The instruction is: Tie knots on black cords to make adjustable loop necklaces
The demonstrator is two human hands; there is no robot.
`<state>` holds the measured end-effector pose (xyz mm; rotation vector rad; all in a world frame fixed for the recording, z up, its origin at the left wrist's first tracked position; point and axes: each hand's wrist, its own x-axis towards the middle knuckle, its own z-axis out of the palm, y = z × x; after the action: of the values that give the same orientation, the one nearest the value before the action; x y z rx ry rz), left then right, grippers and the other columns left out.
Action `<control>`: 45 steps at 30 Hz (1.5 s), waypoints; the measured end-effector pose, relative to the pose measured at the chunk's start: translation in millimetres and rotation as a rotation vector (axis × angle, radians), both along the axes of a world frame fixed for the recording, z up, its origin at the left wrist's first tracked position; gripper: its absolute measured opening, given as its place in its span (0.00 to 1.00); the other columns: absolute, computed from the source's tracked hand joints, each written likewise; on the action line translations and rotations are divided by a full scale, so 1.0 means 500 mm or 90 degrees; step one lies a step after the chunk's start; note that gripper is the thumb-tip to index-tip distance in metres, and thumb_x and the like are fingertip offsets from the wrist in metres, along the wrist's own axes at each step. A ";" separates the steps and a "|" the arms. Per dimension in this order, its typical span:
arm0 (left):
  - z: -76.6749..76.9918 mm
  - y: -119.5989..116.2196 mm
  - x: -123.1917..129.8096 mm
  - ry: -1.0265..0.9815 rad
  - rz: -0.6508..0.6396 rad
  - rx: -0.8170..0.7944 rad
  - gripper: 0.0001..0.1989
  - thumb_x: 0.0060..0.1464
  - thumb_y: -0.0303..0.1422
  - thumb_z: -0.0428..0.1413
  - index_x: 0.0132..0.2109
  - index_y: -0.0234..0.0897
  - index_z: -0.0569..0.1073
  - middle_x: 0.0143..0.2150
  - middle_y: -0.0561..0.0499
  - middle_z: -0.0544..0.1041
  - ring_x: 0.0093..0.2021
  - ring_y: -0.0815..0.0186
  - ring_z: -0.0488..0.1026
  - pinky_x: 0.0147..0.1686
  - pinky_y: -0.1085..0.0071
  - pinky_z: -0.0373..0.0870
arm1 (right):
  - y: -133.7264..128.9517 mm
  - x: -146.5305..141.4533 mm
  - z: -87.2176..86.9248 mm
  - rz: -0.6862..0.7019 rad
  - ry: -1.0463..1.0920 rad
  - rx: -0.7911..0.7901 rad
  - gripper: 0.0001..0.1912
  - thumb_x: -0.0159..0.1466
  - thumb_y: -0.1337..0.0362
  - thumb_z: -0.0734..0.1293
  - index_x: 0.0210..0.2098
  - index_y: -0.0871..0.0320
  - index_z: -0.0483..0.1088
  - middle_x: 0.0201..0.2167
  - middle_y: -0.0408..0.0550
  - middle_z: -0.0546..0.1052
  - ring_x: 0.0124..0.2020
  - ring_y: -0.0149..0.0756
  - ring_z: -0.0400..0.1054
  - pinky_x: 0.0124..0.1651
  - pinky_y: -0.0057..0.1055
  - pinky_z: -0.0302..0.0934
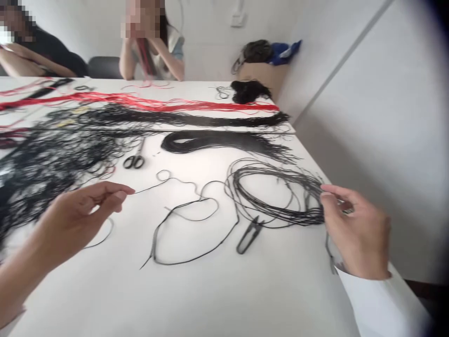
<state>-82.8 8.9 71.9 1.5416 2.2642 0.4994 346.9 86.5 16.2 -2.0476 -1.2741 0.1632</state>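
Between thumb and forefinger, my left hand (pixel 87 210) pinches the end of a thin black cord (pixel 150 189), which curls away to the right across the table. At the table's right edge, my right hand (pixel 358 229) is closed on a coiled bundle of black cords (pixel 266 206). A looped black cord (pixel 191 263) lies between the hands, with a tapered end at its left. Small black thread snips (pixel 249 236) rest by the lower side of the coil. Whether the cord at my left hand joins the coil I cannot tell.
On the white table (pixel 210 304) lie black-handled scissors (pixel 135 161), a folded black cord hank (pixel 217 142), red cords (pixel 196 104) and a tangled black cord pile (pixel 70 164). Two people sit across the table. A white wall (pixel 379 140) stands close on the right.
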 end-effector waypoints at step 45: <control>-0.125 -0.064 0.186 -0.699 0.047 0.073 0.13 0.55 0.39 0.64 0.43 0.37 0.74 0.35 0.50 0.81 0.37 0.63 0.79 0.40 0.69 0.72 | -0.133 -0.390 -0.007 0.501 0.388 -0.098 0.11 0.67 0.56 0.65 0.33 0.55 0.74 0.34 0.43 0.77 0.35 0.34 0.61 0.40 0.32 0.56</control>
<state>10.1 -23.1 9.3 0.8424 1.4254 1.1537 151.7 20.0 12.8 -1.3218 -1.5952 1.1693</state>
